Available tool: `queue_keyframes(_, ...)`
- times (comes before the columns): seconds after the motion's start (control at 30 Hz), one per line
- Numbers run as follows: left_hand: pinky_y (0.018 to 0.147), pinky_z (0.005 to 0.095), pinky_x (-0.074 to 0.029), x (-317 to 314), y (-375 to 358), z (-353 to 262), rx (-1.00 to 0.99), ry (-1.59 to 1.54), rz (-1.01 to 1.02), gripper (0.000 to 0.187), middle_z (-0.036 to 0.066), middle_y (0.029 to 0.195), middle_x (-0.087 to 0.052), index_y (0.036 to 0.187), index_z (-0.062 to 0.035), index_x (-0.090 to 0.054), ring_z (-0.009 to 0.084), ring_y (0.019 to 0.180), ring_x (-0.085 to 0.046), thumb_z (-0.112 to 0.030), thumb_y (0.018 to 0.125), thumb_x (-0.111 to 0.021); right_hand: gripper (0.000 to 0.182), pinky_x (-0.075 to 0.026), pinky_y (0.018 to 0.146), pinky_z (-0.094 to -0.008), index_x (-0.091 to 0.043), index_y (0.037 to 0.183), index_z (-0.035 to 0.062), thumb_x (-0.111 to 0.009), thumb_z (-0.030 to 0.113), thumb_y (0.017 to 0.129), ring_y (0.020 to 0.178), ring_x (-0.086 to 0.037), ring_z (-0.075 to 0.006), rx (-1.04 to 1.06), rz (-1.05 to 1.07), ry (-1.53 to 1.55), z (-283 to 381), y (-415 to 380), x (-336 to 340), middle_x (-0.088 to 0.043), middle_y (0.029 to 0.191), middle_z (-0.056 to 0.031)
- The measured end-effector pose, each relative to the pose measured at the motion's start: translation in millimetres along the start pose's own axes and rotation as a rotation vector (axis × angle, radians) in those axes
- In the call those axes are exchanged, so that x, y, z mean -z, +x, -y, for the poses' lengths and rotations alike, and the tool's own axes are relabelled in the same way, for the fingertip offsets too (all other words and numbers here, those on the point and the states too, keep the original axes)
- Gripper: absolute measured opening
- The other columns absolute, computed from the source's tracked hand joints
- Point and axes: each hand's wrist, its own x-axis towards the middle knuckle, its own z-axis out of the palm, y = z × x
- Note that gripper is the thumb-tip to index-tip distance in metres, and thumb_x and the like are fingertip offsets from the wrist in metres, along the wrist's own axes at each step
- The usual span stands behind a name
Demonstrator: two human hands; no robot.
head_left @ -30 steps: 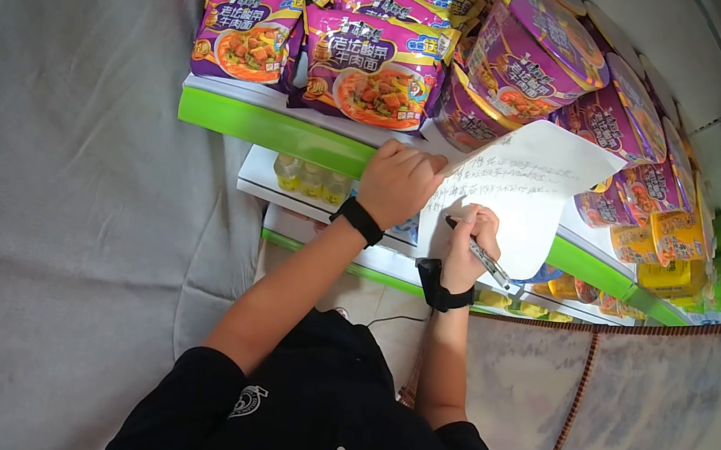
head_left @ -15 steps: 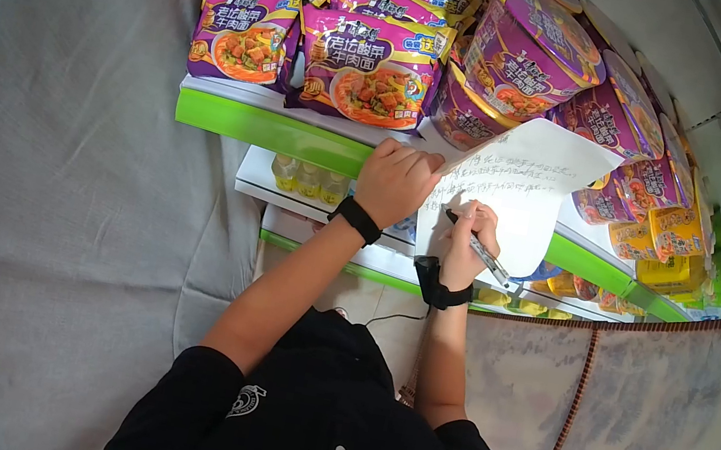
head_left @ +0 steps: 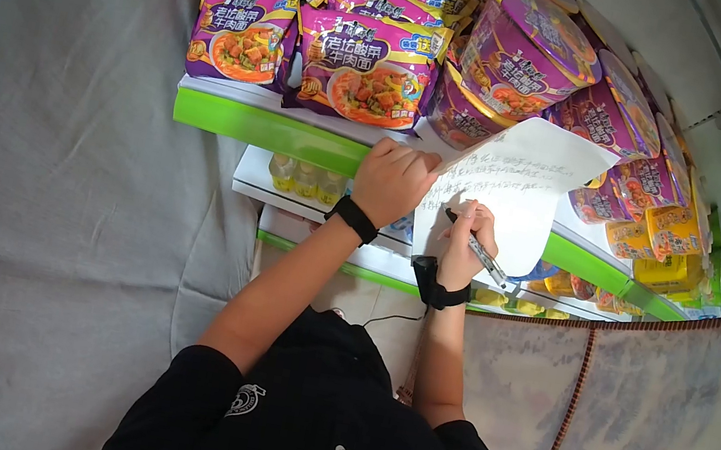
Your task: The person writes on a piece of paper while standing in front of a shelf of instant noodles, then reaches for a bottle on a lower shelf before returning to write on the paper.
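A white sheet of paper [head_left: 536, 173] with several lines of handwriting lies against the shelf front, its upper right corner lifting. My left hand [head_left: 394, 180] is closed at the sheet's left edge, fingers curled and pressing it by the shelf edge. In my right hand [head_left: 472, 244] is a pen [head_left: 488, 261], gripped between thumb and fingers. Its dark tip meets the paper just below the last written line. Purple noodle packets [head_left: 362, 73] stand right above my left hand, and a purple noodle tub [head_left: 523, 52] sits above the paper.
The shelf's green front edge [head_left: 266, 131] runs beneath the packets. Bottles [head_left: 306, 180] stand on the lower shelf at left. Yellow noodle cups [head_left: 670, 229] fill the right side. Grey cloth [head_left: 73, 177] hangs at the left, and a brown-edged pale mat [head_left: 656, 398] lies at lower right.
The whole view has shifted very slightly. Both hands keep their hold on the paper and the pen, with hardly any visible movement.
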Motion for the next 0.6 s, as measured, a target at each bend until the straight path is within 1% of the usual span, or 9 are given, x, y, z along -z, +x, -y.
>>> queue_keyframes(0.03, 0.068, 0.0331, -0.040, 2.0, 3.0, -1.4, -0.002, 0.005, -0.018, 0.013, 0.001, 0.071, -0.058, 0.082, -0.0076, -0.060, 0.0184, 0.067, -0.054, -0.019, 0.080, -0.067, 0.029, -0.046, 0.076, -0.0312, -0.049, 0.062, -0.0004, -0.057, 0.001, 0.090, 0.073, -0.055, -0.0184, 0.023, 0.004, -0.030, 3.5, 1.0, -0.6, -0.058, 0.067, -0.0095)
queue_keyframes(0.07, 0.064, 0.0325, -0.040, 3.2, 4.9, -2.3, -0.003, 0.009, -0.035, 0.017, 0.004, 0.069, -0.061, 0.073, -0.0051, -0.061, 0.0203, 0.061, -0.054, -0.018, 0.082, -0.068, 0.028, -0.046, 0.082, -0.0345, -0.051, 0.060, 0.0001, -0.058, -0.002, 0.087, 0.075, -0.057, -0.0224, 0.045, 0.008, -0.060, 5.2, 1.7, -1.0, -0.057, 0.062, -0.0083)
queue_keyframes(0.2, 0.064, 0.0326, -0.040, 3.1, 5.0, -2.6, -0.001, 0.016, -0.025, 0.018, 0.004, 0.069, -0.061, 0.072, -0.0047, -0.060, 0.0205, 0.061, -0.054, -0.018, 0.082, -0.069, 0.027, -0.047, 0.080, -0.0342, -0.050, 0.061, -0.0003, -0.058, -0.003, 0.087, 0.073, -0.056, -0.0224, 0.094, 0.034, -0.103, 4.2, 1.3, -0.2, -0.057, 0.062, -0.0086)
queue_keyframes(0.27, 0.064, 0.0326, -0.040, 2.0, 4.3, -2.0, -0.017, 0.008, -0.062, 0.018, 0.004, 0.068, -0.060, 0.072, -0.0042, -0.060, 0.0206, 0.061, -0.054, -0.017, 0.081, -0.069, 0.027, -0.047, 0.079, -0.0341, -0.049, 0.062, -0.0005, -0.058, -0.004, 0.087, 0.071, -0.056, -0.0229, -0.005, -0.049, -0.025, 5.6, 0.8, -1.8, -0.057, 0.063, -0.0092)
queue_keyframes(0.4, 0.064, 0.0327, -0.040, 2.9, 3.9, -2.1, -0.019, 0.013, -0.043, 0.019, 0.005, 0.069, -0.061, 0.072, -0.0039, -0.059, 0.0205, 0.061, -0.054, -0.017, 0.081, -0.069, 0.027, -0.047, 0.079, -0.0342, -0.049, 0.062, -0.0007, -0.058, -0.004, 0.087, 0.072, -0.057, -0.0231, -0.051, -0.035, 0.029, 3.7, 1.3, 1.3, -0.057, 0.064, -0.0099)
queue_keyframes(0.47, 0.064, 0.0327, -0.040, 3.6, 4.6, -2.8, -0.012, 0.023, -0.034, 0.019, 0.005, 0.071, -0.062, 0.072, -0.0042, -0.059, 0.0203, 0.061, -0.054, -0.017, 0.082, -0.069, 0.026, -0.047, 0.079, -0.0343, -0.050, 0.062, -0.0011, -0.059, -0.004, 0.087, 0.073, -0.057, -0.0228, 0.066, 0.002, -0.036, -0.3, 0.0, 1.4, -0.058, 0.065, -0.0102)
queue_keyframes(0.5, 0.064, 0.0327, -0.040, 3.2, 4.5, -2.5, -0.012, 0.023, -0.034, 0.019, 0.005, 0.071, -0.062, 0.072, -0.0042, -0.059, 0.0203, 0.061, -0.054, -0.017, 0.082, -0.069, 0.026, -0.047, 0.079, -0.0343, -0.050, 0.062, -0.0011, -0.059, -0.004, 0.087, 0.073, -0.057, -0.0228, 0.066, 0.002, -0.037, 0.1, -0.1, 1.1, -0.058, 0.065, -0.0102)
queue_keyframes(0.57, 0.064, 0.0328, -0.040, 2.0, 3.5, -1.5, -0.023, 0.009, -0.056, 0.018, 0.004, 0.071, -0.062, 0.073, -0.0044, -0.059, 0.0200, 0.061, -0.054, -0.017, 0.082, -0.069, 0.026, -0.047, 0.079, -0.0341, -0.051, 0.063, -0.0010, -0.059, -0.003, 0.087, 0.074, -0.057, -0.0233, -0.023, -0.038, -0.003, 1.4, -0.8, 0.1, -0.057, 0.064, -0.0099)
queue_keyframes(0.6, 0.064, 0.0328, -0.040, 1.9, 3.2, -1.3, -0.022, 0.010, -0.056, 0.018, 0.004, 0.071, -0.062, 0.073, -0.0044, -0.059, 0.0200, 0.061, -0.054, -0.017, 0.082, -0.069, 0.026, -0.047, 0.079, -0.0341, -0.051, 0.063, -0.0010, -0.059, -0.003, 0.087, 0.074, -0.057, -0.0233, -0.024, -0.036, -0.003, 1.7, -0.3, 0.2, -0.057, 0.064, -0.0099)
